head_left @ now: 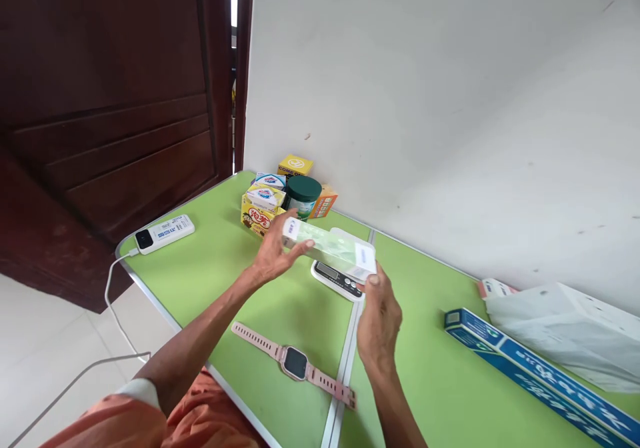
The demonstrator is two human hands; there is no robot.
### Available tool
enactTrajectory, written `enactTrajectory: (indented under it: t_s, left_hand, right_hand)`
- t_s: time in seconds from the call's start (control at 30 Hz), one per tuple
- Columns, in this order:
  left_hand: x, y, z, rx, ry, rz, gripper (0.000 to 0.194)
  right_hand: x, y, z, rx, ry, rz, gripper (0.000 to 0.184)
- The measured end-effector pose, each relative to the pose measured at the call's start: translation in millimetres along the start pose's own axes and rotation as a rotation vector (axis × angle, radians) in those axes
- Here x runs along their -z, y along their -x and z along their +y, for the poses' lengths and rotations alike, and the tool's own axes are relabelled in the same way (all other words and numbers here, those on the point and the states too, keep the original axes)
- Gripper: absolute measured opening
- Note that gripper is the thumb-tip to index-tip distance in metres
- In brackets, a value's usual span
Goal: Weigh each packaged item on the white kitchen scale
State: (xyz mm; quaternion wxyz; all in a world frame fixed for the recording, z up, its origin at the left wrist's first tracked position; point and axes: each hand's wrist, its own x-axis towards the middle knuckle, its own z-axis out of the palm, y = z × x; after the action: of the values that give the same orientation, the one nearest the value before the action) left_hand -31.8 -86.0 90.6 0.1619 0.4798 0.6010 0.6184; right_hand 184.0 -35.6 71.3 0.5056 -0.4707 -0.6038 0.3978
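Observation:
A long pale green and white carton [330, 247] is held up between my two hands, over a white kitchen scale [334, 279] with a small display and buttons. My left hand [277, 248] grips the carton's left end, thumb along its near side. At the right end, my right hand [379, 315] has its thumb and fingers closed on the lower corner. The carton hides much of the scale's platform. Nearer to me lies a pink-strapped smartwatch [295, 363], stretched out flat on the green table [400, 375].
Behind my left hand stand a green-lidded jar [303, 188], small boxes [265, 197] and a yellow box [295, 165]. A white power bank [165, 233] with a cable sits at the left edge. Toward the right are a long blue box [540, 375] and a white package [565, 328] by the wall.

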Motion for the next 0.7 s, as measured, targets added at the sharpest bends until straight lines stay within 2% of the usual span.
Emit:
enactTrajectory:
  t_s: [0.1,0.2,0.27,0.37,0.47,0.7]
  left_hand:
    - [28.7,11.9,-3.9,0.109,0.013,0.223,0.072]
    - [54.7,14.1,-25.3,0.228,-0.065,0.432,0.06]
    - [71.0,10.6,-43.5,0.297,-0.149,0.52,0.048]
    - [91.6,0.5,-68.3,0.381,-0.28,0.555,0.032]
    - [103.1,-11.1,-87.1,0.406,-0.382,0.57,0.023]
    - [97.8,-34.1,-112.1,0.425,-0.485,0.596,0.019]
  right_hand:
    - [-27.5,21.0,-11.0,-0.026,-0.028,-0.152,0.085]
    - [-56.1,35.1,-15.4,-0.052,-0.067,-0.339,0.088]
    - [-75.1,39.0,-14.8,-0.096,-0.102,-0.447,0.091]
    - [-102.8,38.6,-9.8,-0.113,-0.14,-0.536,0.086]
    - [-126.6,37.1,-4.1,-0.091,-0.155,-0.557,0.077]
    - [-155.2,44.2,0.7,-0.095,-0.272,-0.546,0.073]
